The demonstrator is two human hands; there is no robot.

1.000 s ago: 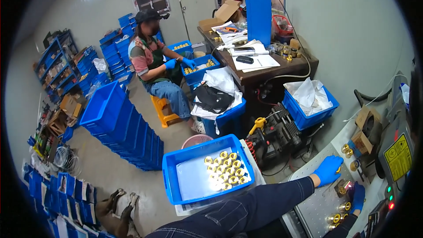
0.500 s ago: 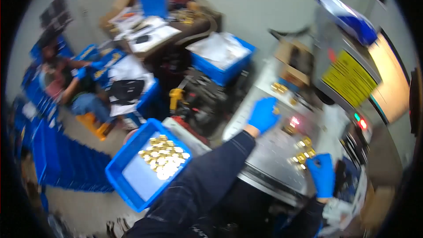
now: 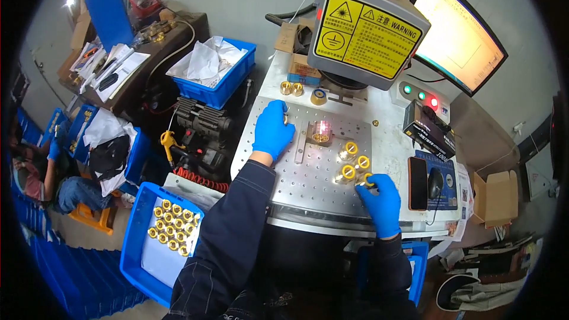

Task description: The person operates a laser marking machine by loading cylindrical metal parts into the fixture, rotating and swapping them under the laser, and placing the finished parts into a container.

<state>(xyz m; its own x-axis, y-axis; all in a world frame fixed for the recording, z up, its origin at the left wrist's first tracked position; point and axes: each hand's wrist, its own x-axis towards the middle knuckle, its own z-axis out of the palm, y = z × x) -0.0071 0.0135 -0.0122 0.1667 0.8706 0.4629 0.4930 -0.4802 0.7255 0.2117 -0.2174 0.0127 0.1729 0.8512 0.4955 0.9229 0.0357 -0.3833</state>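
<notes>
My left hand (image 3: 272, 130), in a blue glove, is closed at the left of the perforated metal plate (image 3: 278, 192). A bit of brass shows at its fingertips, mostly hidden by the glove; it looks like a threaded fitting. Beside it, against a metal bar (image 3: 301, 142), stands a brass fitting (image 3: 322, 134) lit by red light. My right hand (image 3: 382, 204), also gloved, pinches a brass fitting (image 3: 367, 180) at the plate's right front. Several more brass fittings (image 3: 348, 172) stand grouped just beyond those fingers.
A grey machine head (image 3: 367, 29) with a yellow label overhangs the plate. Two fittings (image 3: 291, 88) stand at the back. A blue bin (image 3: 131, 243) of brass fittings is at my left. A phone (image 3: 418, 184) and mouse (image 3: 435, 184) lie right. Another person (image 3: 50, 172) sits far left.
The view has swung to the right and steadied. My right hand has come to a fitting at the front of the group. My left hand stays near the plate's left side, brass still at its fingertips.
</notes>
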